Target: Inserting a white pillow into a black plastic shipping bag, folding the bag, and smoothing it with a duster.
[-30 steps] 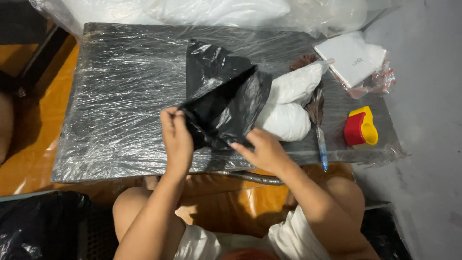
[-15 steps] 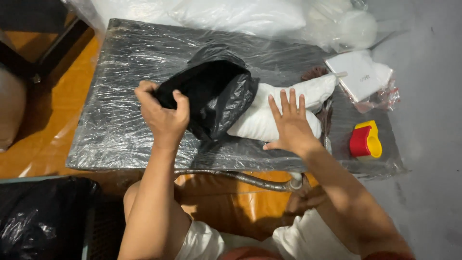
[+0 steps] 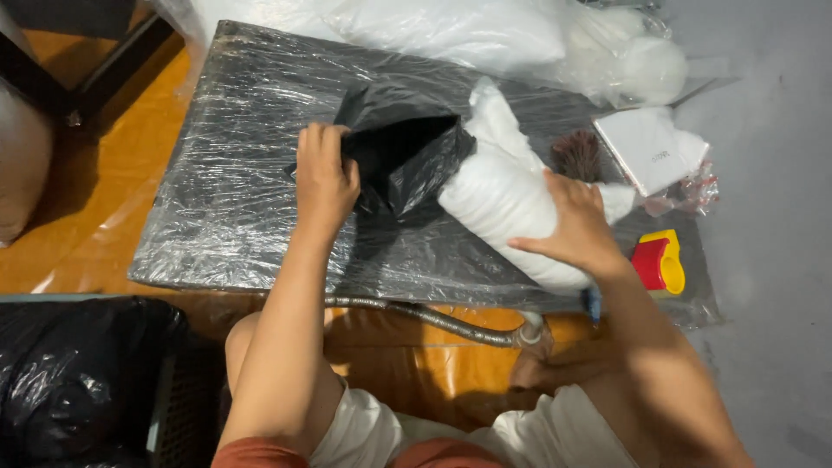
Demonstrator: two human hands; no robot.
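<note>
My left hand [image 3: 325,178] grips the edge of a black plastic bag [image 3: 400,152] and holds its mouth open on the low table [image 3: 225,199], which is wrapped in clear film. My right hand [image 3: 572,224] presses on a white stuffed bundle [image 3: 503,195] that lies slanted beside the bag, its upper end at the bag's opening. Whether any part of the bundle is inside the bag is hidden.
A red and yellow tape dispenser [image 3: 659,263] sits at the table's right edge, a white packet [image 3: 650,147] and a brown brush [image 3: 576,156] behind it. Clear bags of white filling [image 3: 485,35] lie at the back. A black bag [image 3: 69,381] is at lower left.
My right hand has come down onto the white bundle and turned it toward the bag's mouth. My left hand has shifted the bag's opening to face the bundle.
</note>
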